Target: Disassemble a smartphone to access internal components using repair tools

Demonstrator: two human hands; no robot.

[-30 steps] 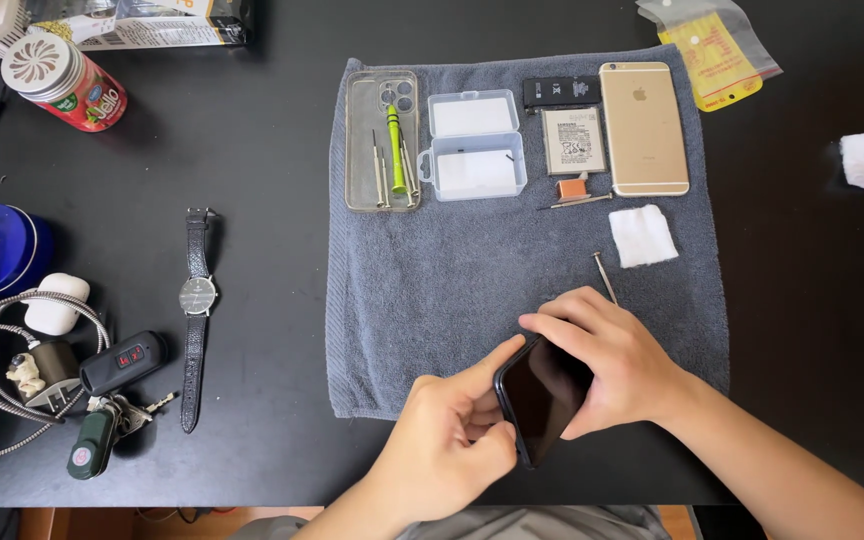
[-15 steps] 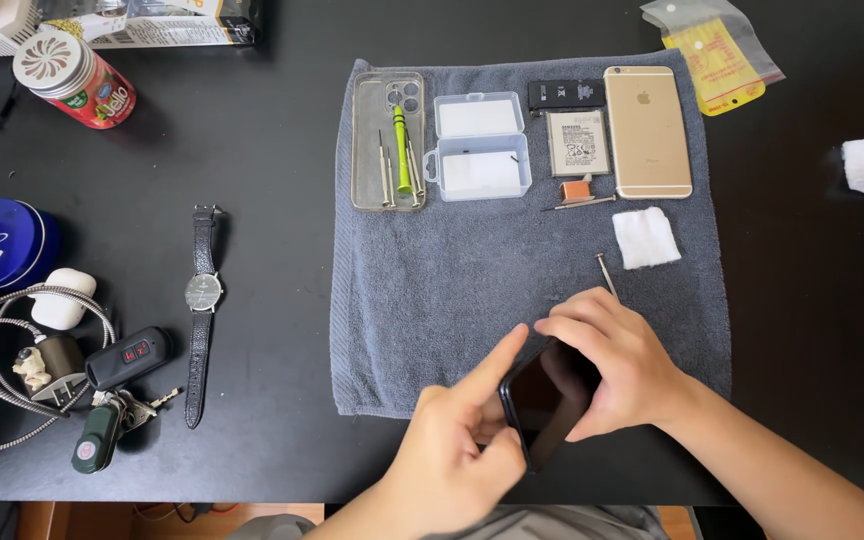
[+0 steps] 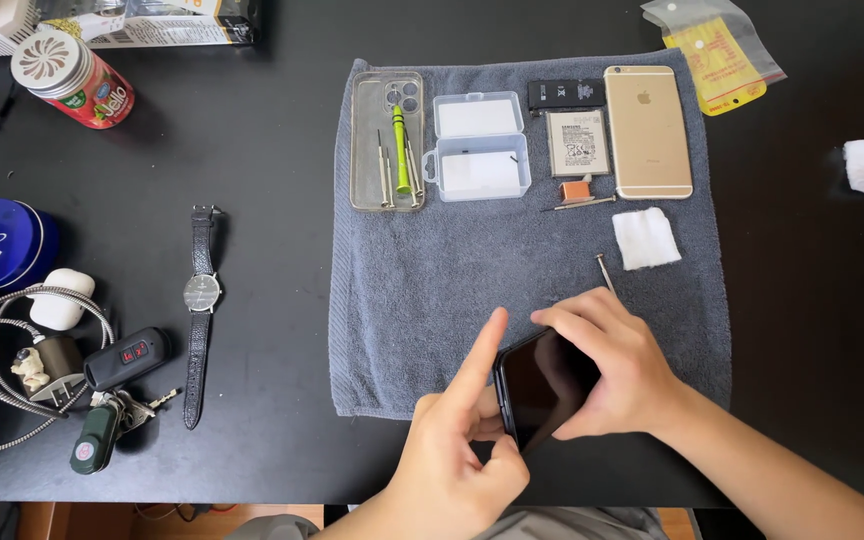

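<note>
At the lower middle of the frame, both hands grasp a dark phone (image 3: 542,385) tilted over the near edge of a grey towel (image 3: 472,280). The left hand (image 3: 462,450) grips its lower left corner, forefinger stretched up along the edge; the right hand (image 3: 612,375) clasps its right side. Just above lies a small screwdriver (image 3: 605,272) beside a white pad (image 3: 646,238). Farther up sit a gold phone (image 3: 648,130), a battery (image 3: 578,142), a clear box (image 3: 478,145) and a clear case (image 3: 386,140). A watch (image 3: 200,300) lies at left.
</note>
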